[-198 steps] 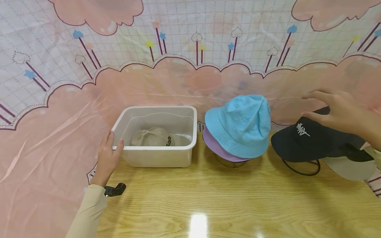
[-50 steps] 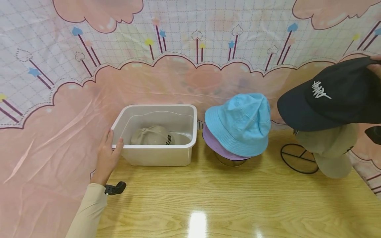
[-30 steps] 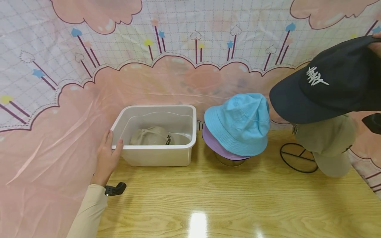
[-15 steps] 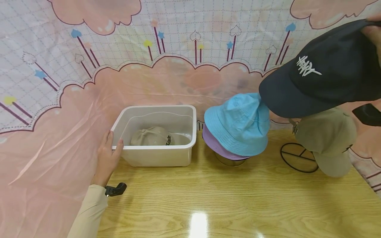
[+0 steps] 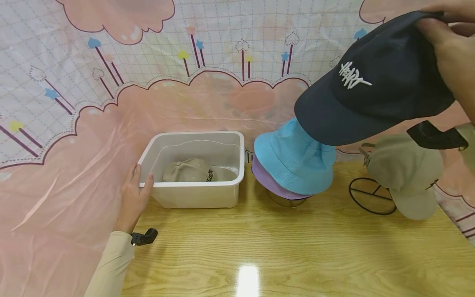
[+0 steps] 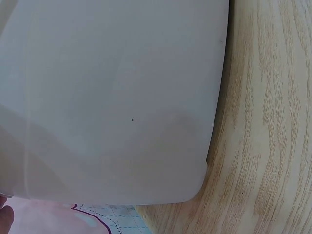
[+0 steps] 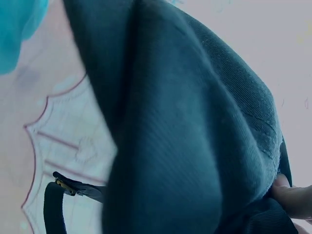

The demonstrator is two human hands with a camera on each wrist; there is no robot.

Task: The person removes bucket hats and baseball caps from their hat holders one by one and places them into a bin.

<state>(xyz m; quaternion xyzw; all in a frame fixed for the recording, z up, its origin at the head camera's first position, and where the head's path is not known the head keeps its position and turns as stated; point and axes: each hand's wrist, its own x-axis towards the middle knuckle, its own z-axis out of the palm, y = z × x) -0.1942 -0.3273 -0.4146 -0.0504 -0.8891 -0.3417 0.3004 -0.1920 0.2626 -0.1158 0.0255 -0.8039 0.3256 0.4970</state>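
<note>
My right hand [image 5: 454,45] pinches a black baseball cap [image 5: 378,82] by the back of its crown, thumb in front. The cap hangs in the air, brim to the left, white embroidery facing me; its brim overlaps the top of a light blue bucket hat [image 5: 293,161]. In the right wrist view the dark cap [image 7: 170,122] fills the middle, its loose strap dangling below. My left hand [image 5: 133,198] rests with straight fingers at the front left corner of a pale plastic bin [image 5: 196,196]. Inside the bin lies a beige cap [image 5: 189,170].
Under the blue hat a purple bucket hat [image 5: 272,183] shows, both on a stand. At right, a khaki cap [image 5: 406,165] hangs beside a black wire stand base [image 5: 371,196]. A wooden table [image 5: 289,251] bears everything; a patterned cloth [image 5: 208,99] covers the wall behind.
My right hand took hold of the black cap, lifted it from above the wire stand and carried it up and left, over the blue hat. My left hand has stayed at the bin.
</note>
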